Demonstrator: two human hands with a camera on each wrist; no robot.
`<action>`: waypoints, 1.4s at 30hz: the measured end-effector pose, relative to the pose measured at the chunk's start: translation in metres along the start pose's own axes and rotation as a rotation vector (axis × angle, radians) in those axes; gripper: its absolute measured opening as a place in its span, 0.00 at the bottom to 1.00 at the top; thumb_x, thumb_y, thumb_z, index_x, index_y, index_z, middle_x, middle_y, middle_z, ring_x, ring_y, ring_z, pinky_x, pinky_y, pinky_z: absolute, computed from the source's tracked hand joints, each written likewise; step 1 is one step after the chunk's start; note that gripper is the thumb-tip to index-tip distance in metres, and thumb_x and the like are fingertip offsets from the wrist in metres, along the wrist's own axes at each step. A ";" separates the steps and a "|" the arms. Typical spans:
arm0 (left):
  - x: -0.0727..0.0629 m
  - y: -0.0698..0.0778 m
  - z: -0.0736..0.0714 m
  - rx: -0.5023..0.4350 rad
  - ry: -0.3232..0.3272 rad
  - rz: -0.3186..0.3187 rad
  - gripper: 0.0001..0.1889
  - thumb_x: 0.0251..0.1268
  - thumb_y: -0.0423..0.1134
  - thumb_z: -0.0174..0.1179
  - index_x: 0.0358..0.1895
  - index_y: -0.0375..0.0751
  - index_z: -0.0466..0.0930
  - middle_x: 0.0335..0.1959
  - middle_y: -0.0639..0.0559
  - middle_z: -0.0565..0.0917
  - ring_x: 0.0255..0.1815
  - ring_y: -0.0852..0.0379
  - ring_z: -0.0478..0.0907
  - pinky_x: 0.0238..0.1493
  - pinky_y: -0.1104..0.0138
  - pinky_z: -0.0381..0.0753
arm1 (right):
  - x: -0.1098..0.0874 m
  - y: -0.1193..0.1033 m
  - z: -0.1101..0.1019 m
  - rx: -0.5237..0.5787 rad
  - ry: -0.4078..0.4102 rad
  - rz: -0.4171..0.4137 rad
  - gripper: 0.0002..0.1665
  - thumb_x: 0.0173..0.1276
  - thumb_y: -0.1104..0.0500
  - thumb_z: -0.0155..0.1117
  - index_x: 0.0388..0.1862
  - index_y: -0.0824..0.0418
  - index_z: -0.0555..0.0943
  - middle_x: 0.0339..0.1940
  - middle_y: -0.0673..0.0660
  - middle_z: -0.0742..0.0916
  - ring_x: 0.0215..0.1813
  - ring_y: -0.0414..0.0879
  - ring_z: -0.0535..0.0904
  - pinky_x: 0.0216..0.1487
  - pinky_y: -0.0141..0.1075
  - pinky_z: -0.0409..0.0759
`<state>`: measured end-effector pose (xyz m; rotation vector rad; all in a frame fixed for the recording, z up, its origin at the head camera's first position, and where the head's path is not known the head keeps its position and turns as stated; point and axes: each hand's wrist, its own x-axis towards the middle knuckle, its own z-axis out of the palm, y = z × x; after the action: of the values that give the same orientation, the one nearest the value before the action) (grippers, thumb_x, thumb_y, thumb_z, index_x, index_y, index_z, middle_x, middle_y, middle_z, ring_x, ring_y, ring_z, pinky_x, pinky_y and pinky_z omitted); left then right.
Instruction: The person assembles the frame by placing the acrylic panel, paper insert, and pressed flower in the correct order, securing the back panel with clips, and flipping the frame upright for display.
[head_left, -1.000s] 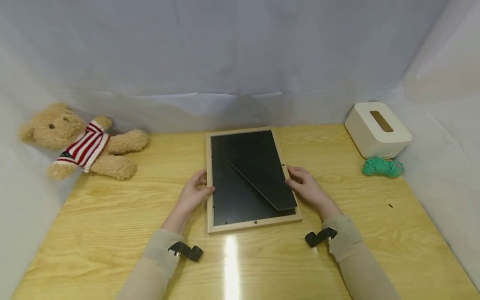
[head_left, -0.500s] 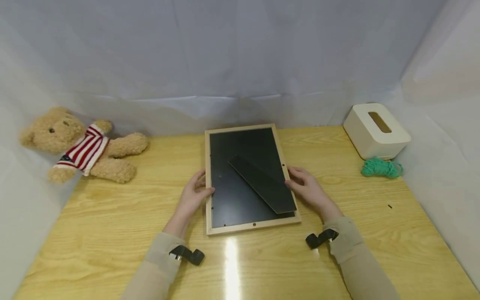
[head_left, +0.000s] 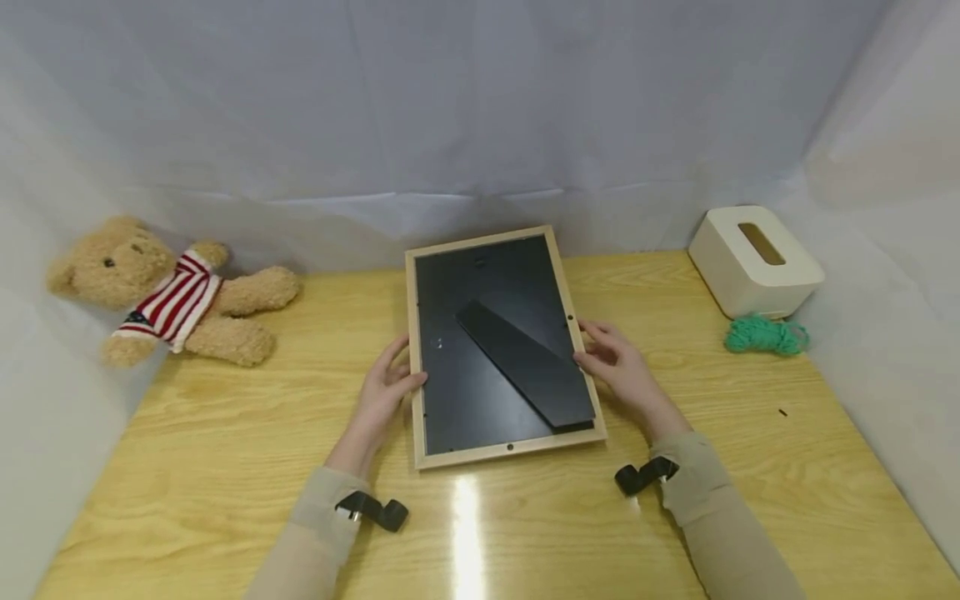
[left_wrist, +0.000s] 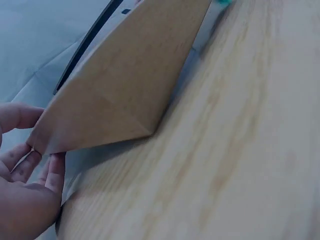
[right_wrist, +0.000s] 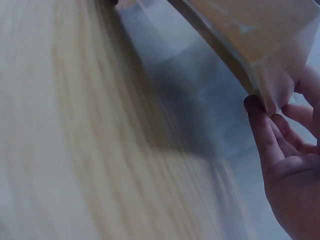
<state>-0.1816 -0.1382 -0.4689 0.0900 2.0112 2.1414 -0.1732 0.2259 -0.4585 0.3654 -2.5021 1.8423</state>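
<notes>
A picture frame [head_left: 491, 452] with a light wood border stands with its black back toward me in the head view, its top end raised. Its black easel leg [head_left: 525, 367] slants across the back, the lower end off the board. My left hand [head_left: 382, 392] grips the left border, thumb on the near face and fingers behind. On the right border my right hand [head_left: 618, 367] pinches the wood the same way. In the left wrist view the frame's side [left_wrist: 115, 95] rises at a slant from the fingers. The frame's front is hidden in the head view.
A teddy bear [head_left: 232, 333] in a striped sweater lies at the back left of the wooden table [head_left: 225, 442]. A white tissue box [head_left: 742, 267] stands at the back right, with a bundle of green cord [head_left: 761, 335] before it. Pale cloth hangs behind.
The frame's far end has risen, so more of its back shows. Its leg stands out a little more at the lower end. Both hands keep their grip.
</notes>
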 end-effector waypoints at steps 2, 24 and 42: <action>-0.001 0.000 -0.001 -0.063 -0.010 0.011 0.38 0.64 0.25 0.56 0.75 0.51 0.54 0.59 0.34 0.72 0.50 0.54 0.78 0.50 0.62 0.80 | -0.001 -0.007 0.000 0.026 -0.001 -0.017 0.34 0.67 0.68 0.61 0.71 0.64 0.64 0.66 0.65 0.68 0.53 0.50 0.74 0.49 0.25 0.76; 0.002 0.030 0.003 -0.081 -0.045 0.490 0.40 0.63 0.17 0.52 0.76 0.46 0.51 0.67 0.41 0.65 0.58 0.52 0.70 0.55 0.68 0.74 | 0.001 -0.043 0.006 0.102 0.105 -0.522 0.37 0.58 0.84 0.54 0.67 0.80 0.56 0.66 0.69 0.66 0.49 0.47 0.69 0.54 0.28 0.72; 0.003 0.051 0.004 0.048 -0.145 0.689 0.42 0.65 0.32 0.59 0.77 0.44 0.42 0.59 0.54 0.63 0.53 0.60 0.66 0.58 0.71 0.68 | 0.008 -0.034 0.005 0.008 0.147 -0.665 0.51 0.62 0.74 0.56 0.78 0.49 0.48 0.65 0.54 0.62 0.43 0.42 0.69 0.45 0.25 0.72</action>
<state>-0.1887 -0.1361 -0.4183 1.0501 2.1478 2.3419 -0.1737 0.2101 -0.4266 0.8916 -1.9356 1.5331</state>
